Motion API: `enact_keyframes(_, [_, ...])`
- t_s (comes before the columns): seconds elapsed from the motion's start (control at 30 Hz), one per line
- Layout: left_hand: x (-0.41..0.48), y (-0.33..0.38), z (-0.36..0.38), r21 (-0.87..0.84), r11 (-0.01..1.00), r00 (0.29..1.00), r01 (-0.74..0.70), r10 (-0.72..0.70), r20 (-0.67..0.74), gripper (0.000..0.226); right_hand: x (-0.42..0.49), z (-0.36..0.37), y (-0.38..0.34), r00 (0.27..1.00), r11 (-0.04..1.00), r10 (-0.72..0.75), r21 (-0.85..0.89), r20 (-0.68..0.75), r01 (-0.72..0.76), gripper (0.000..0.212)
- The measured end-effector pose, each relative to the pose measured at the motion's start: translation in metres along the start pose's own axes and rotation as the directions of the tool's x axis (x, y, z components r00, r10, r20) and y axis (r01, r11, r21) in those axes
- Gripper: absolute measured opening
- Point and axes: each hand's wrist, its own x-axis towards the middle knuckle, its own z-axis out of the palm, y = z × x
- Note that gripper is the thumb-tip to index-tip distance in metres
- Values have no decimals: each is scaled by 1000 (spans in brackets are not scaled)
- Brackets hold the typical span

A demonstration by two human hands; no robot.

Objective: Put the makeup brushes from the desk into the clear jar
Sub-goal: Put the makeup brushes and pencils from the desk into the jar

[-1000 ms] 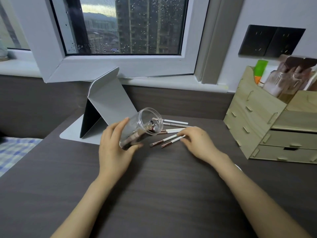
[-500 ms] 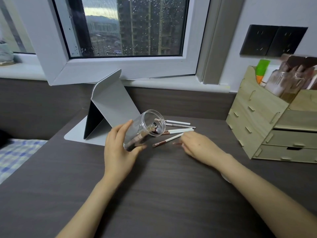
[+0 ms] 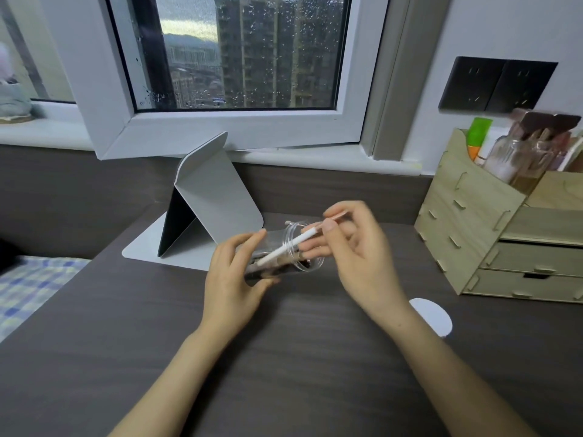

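Note:
My left hand [image 3: 232,279] grips the clear jar [image 3: 291,250], tilted with its open mouth toward the right, just above the dark desk [image 3: 284,357]. Dark brush heads show inside the jar near its base. My right hand [image 3: 356,257] pinches a white-handled makeup brush [image 3: 288,246] by its rose-gold end, and the white handle reaches through the jar's mouth. The other brushes on the desk are hidden behind my right hand.
A grey folded tablet stand [image 3: 208,206] sits behind the jar on the left. A wooden drawer organiser [image 3: 492,234] holding bottles and brushes stands at the right. A white round disc [image 3: 432,315] lies by my right wrist. The open window frame [image 3: 220,127] overhangs the desk's back.
My right hand picked a white brush off the desk, lifted it and pushed it into the jar's mouth. My left hand tipped the jar lower toward the right.

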Motion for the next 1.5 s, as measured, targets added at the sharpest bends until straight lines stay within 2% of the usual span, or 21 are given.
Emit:
enact_keyframes(0.1, [1,0,-1,-12,1000,1000,2,-2,-4,75,-2,3,6,998,942,-58,-330,28,64,26])
enact_keyframes(0.2, [1,1,-1,-23,1000,1000,7,-7,-20,73,-2,2,11,970,718,-228,-657,89,229,28])
enact_keyframes(0.27, [1,1,-1,-26,1000,1000,9,-10,-24,71,-2,4,12,977,720,-192,-663,92,204,19])
enact_keyframes(0.37, [1,0,-2,-26,1000,1000,14,-14,-27,69,0,2,11,992,801,-80,-586,101,124,14])
enact_keyframes(0.43, [2,0,-2,-24,999,999,22,-23,-45,68,6,-6,12,998,902,-52,-428,21,56,16])
enact_keyframes(0.5, [2,-1,-2,-29,999,997,39,-41,-67,68,17,-17,23,994,923,-42,-385,-103,-1,19])
enact_keyframes(0.53, [3,-2,-2,-35,998,996,50,-53,-75,69,23,-22,36,992,867,-30,-498,-122,-35,18])
enact_keyframes(0.6, [3,-3,-2,-52,996,993,77,-81,-84,71,33,-31,71,997,602,69,-795,-42,-75,19])
enact_keyframes(0.67, [4,-4,-3,-65,993,991,98,-103,-80,76,37,-36,106,974,353,200,-935,106,29,23])
enact_keyframes(0.8, [5,-4,-5,-77,987,986,144,-150,-71,78,40,-36,140,889,126,154,-901,432,416,34])
enact_keyframes(0.9, [5,-2,-6,-80,983,982,166,-173,-78,77,43,-36,137,825,-115,127,-818,551,564,33])
enact_keyframes(0.97, [6,-2,-6,-79,982,981,170,-176,-77,77,44,-36,132,783,-159,102,-767,614,622,29])
enact_keyframes(1.07, [5,-3,-5,-82,984,983,159,-165,-77,78,39,-39,119,797,-43,52,-795,602,604,10])
enact_keyframes(1.1, [5,-3,-5,-82,985,984,153,-159,-78,78,37,-43,117,845,73,4,-843,535,533,14])
enact_keyframes(1.17, [4,-3,-4,-77,988,987,135,-141,-82,78,39,-51,102,979,444,-56,-873,197,201,12])
enact_keyframes(1.2, [4,-3,-4,-71,990,988,125,-131,-81,78,42,-54,89,1000,672,24,-740,17,-3,13])
enact_keyframes(1.23, [3,-3,-3,-63,991,990,116,-121,-78,78,46,-56,71,988,854,117,-498,-103,-153,18])
enact_keyframes(1.27, [3,-4,-2,-55,993,991,108,-112,-72,78,48,-57,52,974,955,152,-230,-167,-189,23])
enact_keyframes(1.3, [2,-4,-1,-47,994,992,100,-103,-67,78,47,-56,34,970,990,132,-28,-205,-141,26])
enact_keyframes(1.37, [1,-3,0,-29,997,995,76,-78,-55,77,41,-50,4,980,987,59,161,-192,-27,25])
enact_keyframes(1.5, [1,-2,0,1,1000,999,17,-17,-35,75,25,-17,-16,994,991,109,84,-20,-107,16])
